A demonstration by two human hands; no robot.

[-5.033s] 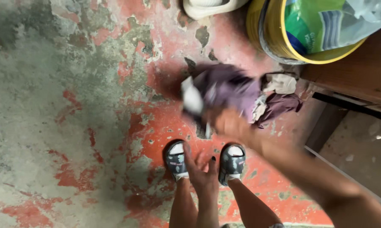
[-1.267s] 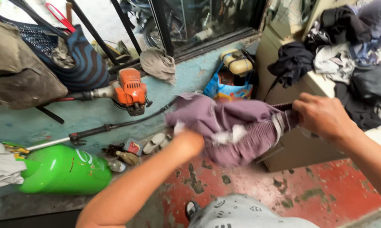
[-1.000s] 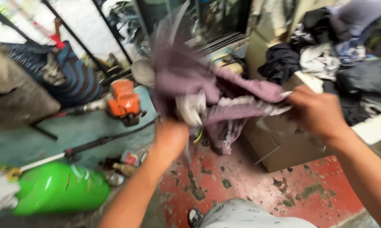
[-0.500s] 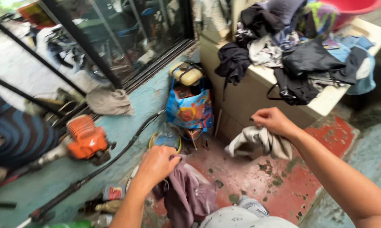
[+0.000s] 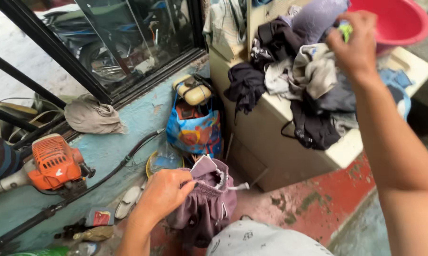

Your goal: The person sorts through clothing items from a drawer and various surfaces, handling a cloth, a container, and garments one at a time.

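Note:
My left hand (image 5: 162,193) grips the waistband of a pair of purple shorts (image 5: 209,204), which hang bunched in front of my knees. My right hand (image 5: 355,41) is raised over a heap of dark and light clothes (image 5: 289,80) on a cream cabinet. Just below its fingers, a grey-beige cloth (image 5: 315,71) lies on top of the heap. The back of the hand faces me, so I cannot tell whether the fingers still pinch that cloth.
A red basin (image 5: 403,21) stands behind the heap. The cream cabinet (image 5: 266,147) has a blue printed bag (image 5: 195,132) beside it. An orange engine trimmer (image 5: 53,163) leans on the blue wall. A grey rag (image 5: 93,118) hangs on the sill, and small bottles (image 5: 100,218) lie on the floor.
My right hand has lifted the grey-beige cloth from knee height up onto the clothes heap. My left hand has kept the purple shorts and raised them slightly. The camera has tilted up.

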